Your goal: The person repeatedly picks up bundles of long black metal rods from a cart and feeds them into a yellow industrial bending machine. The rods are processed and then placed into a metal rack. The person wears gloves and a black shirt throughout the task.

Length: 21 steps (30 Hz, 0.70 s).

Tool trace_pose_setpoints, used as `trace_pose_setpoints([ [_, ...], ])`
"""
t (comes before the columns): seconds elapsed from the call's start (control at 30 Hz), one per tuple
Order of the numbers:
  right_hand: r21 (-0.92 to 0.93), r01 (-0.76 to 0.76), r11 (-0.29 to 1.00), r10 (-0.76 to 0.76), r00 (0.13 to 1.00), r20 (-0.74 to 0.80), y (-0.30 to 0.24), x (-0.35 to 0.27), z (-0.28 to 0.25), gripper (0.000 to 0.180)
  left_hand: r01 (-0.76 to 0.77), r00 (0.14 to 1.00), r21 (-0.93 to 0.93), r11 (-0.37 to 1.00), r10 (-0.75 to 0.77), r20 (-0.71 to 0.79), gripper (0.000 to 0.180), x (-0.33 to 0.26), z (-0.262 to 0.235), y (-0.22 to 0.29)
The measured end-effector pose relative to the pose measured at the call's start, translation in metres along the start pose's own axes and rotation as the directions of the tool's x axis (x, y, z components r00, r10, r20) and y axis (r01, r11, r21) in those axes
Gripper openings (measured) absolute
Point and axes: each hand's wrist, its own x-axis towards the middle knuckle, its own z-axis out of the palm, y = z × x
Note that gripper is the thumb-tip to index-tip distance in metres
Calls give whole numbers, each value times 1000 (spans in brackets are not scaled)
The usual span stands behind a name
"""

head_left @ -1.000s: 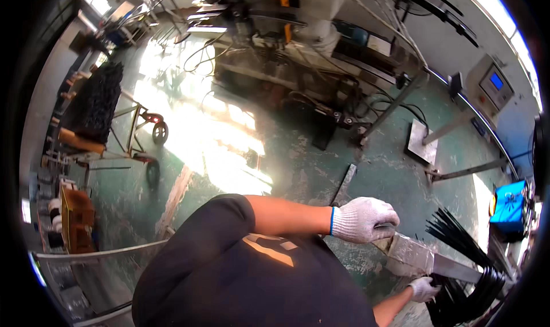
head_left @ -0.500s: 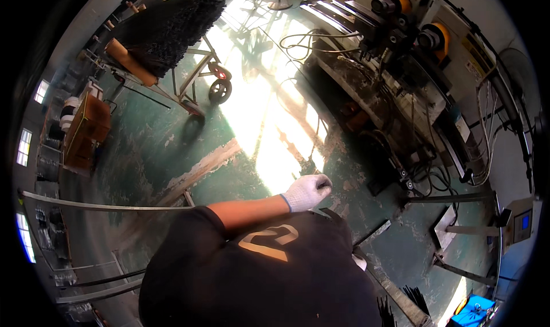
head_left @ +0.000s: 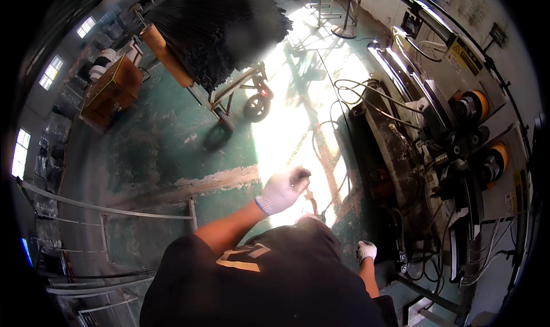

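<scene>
Since the earlier frame the view has been swung further round: the wheeled cart (head_left: 240, 92) and its load of dark rods (head_left: 220, 32) are now seen in the upper centre of the frame instead of the upper left, and the roller machine (head_left: 458, 144) has been brought fully into the right side. The left hand (head_left: 283, 190), gloved in white, has been carried slightly down to just right of the middle of the frame, over the sunlit patch of the green floor (head_left: 154, 138). Its fingers are curled into a loose fist; whether anything is pinched in them cannot be told, since glare washes out that spot. The right hand (head_left: 366, 250), also in a white glove, is seen low at the right of centre, hanging beside the black shirt (head_left: 269, 281), just left of the machine's base and its tangle of cables (head_left: 424, 258). Its fingers are curled, and whether anything is gripped cannot be told. A wooden crate (head_left: 112, 86) is seen at the upper left, and pale metal bars (head_left: 109, 211) are laid across the left side.
</scene>
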Motion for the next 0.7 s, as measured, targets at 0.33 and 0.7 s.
trace_pose_setpoints([
  [0.33,-120,832,542,-738,539,406,-535,-65,210,45,-46,907,-108,993,-4,-421,18,126,-131,8],
  [0.7,-178,976,-126,-950,-67,305,-872,-257,381,48,-148,783,-48,988,87,-616,23,258,-311,-44],
])
